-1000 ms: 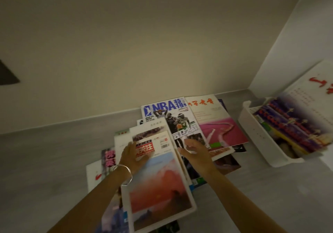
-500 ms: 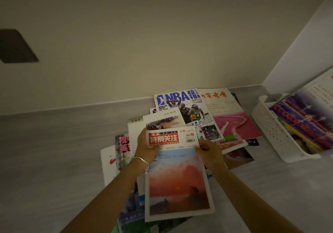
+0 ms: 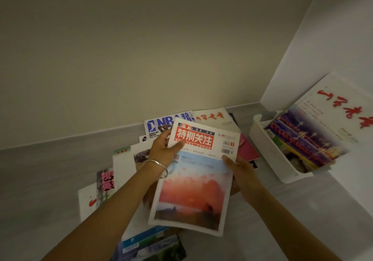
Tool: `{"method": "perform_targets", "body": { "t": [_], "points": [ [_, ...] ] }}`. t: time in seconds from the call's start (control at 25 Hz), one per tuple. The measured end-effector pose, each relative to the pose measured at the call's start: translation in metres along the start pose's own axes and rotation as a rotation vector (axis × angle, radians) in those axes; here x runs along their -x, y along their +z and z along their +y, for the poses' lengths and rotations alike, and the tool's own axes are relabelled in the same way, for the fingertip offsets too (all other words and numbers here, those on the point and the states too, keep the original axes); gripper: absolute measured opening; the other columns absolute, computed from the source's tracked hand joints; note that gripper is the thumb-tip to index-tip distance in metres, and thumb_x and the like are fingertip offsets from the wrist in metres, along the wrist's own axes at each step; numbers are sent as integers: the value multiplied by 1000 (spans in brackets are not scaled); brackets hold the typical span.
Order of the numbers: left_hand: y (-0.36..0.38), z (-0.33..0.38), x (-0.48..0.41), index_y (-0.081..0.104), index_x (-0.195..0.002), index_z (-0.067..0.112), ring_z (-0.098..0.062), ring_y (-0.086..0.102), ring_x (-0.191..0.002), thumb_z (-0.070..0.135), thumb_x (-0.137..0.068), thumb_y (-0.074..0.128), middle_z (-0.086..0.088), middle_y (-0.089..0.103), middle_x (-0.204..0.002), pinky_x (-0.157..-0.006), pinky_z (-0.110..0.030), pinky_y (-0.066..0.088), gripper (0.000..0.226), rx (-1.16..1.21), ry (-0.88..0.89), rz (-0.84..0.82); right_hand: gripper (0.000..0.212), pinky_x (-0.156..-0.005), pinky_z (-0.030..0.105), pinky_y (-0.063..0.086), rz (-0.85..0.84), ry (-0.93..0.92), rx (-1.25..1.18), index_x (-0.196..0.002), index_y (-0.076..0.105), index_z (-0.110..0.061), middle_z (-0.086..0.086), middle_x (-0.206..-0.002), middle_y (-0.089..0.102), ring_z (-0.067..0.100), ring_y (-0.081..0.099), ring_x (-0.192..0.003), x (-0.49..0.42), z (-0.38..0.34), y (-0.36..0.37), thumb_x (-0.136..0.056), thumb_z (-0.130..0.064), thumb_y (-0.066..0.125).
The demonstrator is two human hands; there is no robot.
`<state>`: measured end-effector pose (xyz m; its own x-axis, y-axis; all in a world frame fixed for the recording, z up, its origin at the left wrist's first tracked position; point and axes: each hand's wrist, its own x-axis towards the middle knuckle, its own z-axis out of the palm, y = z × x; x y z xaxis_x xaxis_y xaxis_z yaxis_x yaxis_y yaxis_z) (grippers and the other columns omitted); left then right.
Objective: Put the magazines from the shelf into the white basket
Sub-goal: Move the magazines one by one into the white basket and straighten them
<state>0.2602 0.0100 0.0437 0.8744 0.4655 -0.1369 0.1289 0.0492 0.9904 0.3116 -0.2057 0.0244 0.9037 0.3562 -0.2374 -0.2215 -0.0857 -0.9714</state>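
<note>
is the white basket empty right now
No, a purple-pictured magazine lies tilted in the white basket and sticks out past its rim, with other printed edges showing beneath it.

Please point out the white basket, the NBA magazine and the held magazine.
white basket (image 3: 268, 150): head view, on its perforated left wall.
NBA magazine (image 3: 163, 122): head view, on the blue title.
held magazine (image 3: 193, 184): head view, on the red sunset cover.

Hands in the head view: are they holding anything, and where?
The sunset-cover magazine: left hand grips its upper left edge, right hand its right edge.
</note>
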Motion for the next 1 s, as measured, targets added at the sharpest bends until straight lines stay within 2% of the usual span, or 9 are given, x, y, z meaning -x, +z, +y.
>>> {"method": "perform_targets", "body": {
  "t": [0.08, 0.16, 0.24, 0.32, 0.44, 0.52, 0.64, 0.84, 1.0],
  "points": [
    [25, 22, -12, 57, -104, 21, -1, 66, -74, 13, -83, 62, 8, 67, -88, -53, -12, 53, 23, -8, 25, -21, 21, -76, 46, 58, 31, -102, -22, -105, 65, -17, 10, -105, 71, 29, 69, -93, 0, -25, -26, -88, -23, 56],
    [53, 44, -22, 59, -104, 20, 2, 66, -69, 17, -85, 60, 8, 67, -88, -53, -11, 52, 19, -46, 32, -65, 21, -70, 36, 59, 66, -212, -24, -105, 65, -18, 4, -103, 72, 21, 70, -92, 1, -48, -54, -87, -23, 56],
    [79, 59, -32, 61, -107, 17, -12, 66, -78, 17, -87, 58, -1, 68, -97, -60, -17, 56, 21, -51, 6, -128, 18, -67, 28, 58, 125, -266, -36, -102, 66, -21, -2, -101, 72, 15, 70, -92, -2, -69, -81, -87, -21, 55],
    [110, 69, -39, 61, -112, 12, -21, 64, -88, 13, -88, 56, -9, 66, -106, -70, -26, 57, 25, -63, -30, -218, 16, -65, 29, 59, 214, -285, -75, -98, 67, -25, -3, -101, 72, 15, 70, -90, -5, -85, -112, -88, -20, 55],
    [160, 82, -47, 60, -113, 11, -19, 64, -86, 10, -88, 54, -8, 66, -108, -69, -22, 55, 26, -136, 8, -280, 19, -63, 35, 61, 320, -318, -71, -104, 66, -21, -1, -99, 73, 20, 71, -84, -9, -103, -154, -88, -24, 56],
    [195, 93, -54, 60, -115, 11, -17, 63, -86, 9, -89, 53, -6, 65, -108, -70, -20, 54, 27, -97, 39, -281, 18, -57, 28, 58, 356, -359, -66, -103, 67, -20, -8, -92, 74, 14, 72, -78, -11, -114, -181, -88, -23, 57],
    [241, 110, -68, 60, -115, 10, -19, 61, -91, 9, -89, 53, -8, 65, -109, -85, -30, 50, 27, -79, 93, -292, 13, -56, 21, 57, 409, -404, -31, -94, 68, -27, -20, -86, 73, 3, 70, -78, -18, -128, -222, -86, -22, 59],
    [308, 126, -95, 60, -114, 10, -11, 62, -76, 10, -90, 51, -3, 64, -101, -59, -10, 53, 25, -79, 175, -317, 19, -60, 15, 56, 412, -424, 43, -101, 66, -29, -17, -97, 68, -1, 69, -82, -30, -130, -283, -88, -19, 56],
    [350, 110, -106, 60, -112, 13, -17, 63, -83, 12, -90, 51, -3, 64, -103, -56, -12, 52, 23, -77, 144, -324, 29, -68, 17, 57, 400, -434, 95, -110, 62, -30, -11, -108, 66, 6, 67, -94, -35, -115, -317, -88, -11, 56]
  ]
}}
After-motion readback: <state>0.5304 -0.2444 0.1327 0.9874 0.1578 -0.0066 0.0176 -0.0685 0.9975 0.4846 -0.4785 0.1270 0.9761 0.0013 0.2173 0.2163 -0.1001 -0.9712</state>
